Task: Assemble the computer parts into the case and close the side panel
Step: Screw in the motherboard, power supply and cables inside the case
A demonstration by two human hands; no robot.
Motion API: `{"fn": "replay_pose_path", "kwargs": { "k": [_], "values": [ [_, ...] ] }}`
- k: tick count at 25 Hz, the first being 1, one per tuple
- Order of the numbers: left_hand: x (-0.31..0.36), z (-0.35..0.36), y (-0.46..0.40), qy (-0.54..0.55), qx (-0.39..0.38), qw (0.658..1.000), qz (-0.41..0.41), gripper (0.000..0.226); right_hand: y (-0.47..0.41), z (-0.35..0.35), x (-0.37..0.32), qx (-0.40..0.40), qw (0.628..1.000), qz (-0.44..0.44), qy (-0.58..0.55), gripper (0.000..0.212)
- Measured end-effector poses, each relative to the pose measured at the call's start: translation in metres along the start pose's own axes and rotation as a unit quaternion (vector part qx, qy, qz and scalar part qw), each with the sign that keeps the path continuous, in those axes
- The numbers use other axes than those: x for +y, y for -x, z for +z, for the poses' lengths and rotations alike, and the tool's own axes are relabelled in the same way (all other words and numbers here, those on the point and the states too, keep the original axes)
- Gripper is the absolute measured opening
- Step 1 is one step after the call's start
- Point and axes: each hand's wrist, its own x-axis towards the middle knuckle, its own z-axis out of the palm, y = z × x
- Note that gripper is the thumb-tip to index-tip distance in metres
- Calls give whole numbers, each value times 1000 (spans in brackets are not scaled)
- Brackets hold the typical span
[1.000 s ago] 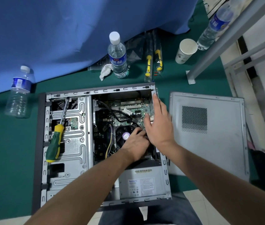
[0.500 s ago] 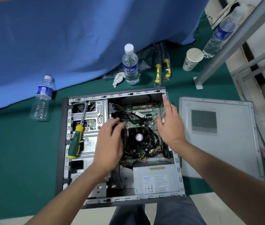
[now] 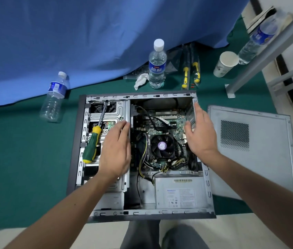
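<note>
The open computer case (image 3: 81,133) lies flat on a green mat, showing the motherboard (image 3: 176,121), the black CPU fan (image 3: 162,145) and the grey power supply (image 3: 179,192). My left hand (image 3: 116,150) is over the drive cage with straight fingers and holds nothing. My right hand (image 3: 200,133) lies flat along the case's right wall, fingers straight and also empty. A green and yellow screwdriver (image 3: 92,143) rests on the drive cage, left of my left hand. The grey side panel (image 3: 260,159) lies flat on the mat to the right of the case.
Behind the case stand a water bottle (image 3: 157,66), a crumpled tissue (image 3: 140,80), bagged yellow-handled tools (image 3: 190,72) and a paper cup (image 3: 225,64). Another bottle (image 3: 54,99) lies at the left, under a blue cloth (image 3: 88,42). A grey metal frame (image 3: 268,56) rises at right.
My left hand has come out of the fan area and moved left onto the drive cage, fingers now straight. My right hand stays at the case's right wall. The view has shifted.
</note>
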Motion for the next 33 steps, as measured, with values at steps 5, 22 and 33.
{"fn": "replay_pose_path", "kwargs": {
  "k": [5, 22, 33],
  "values": [
    [-4, 4, -3, -4, 16, 1000, 2, 50, 8, -1, -5, 61, 991, -72, 97, 50],
    [-10, 12, -3, -11, 54, 998, 35, 48, 11, 81, -85, -229, 938, -201, 166, 28],
    [-10, 13, -3, -18, 52, 998, 36, 47, 51, 86, -78, -394, 790, -403, 243, 22]
  ]
}}
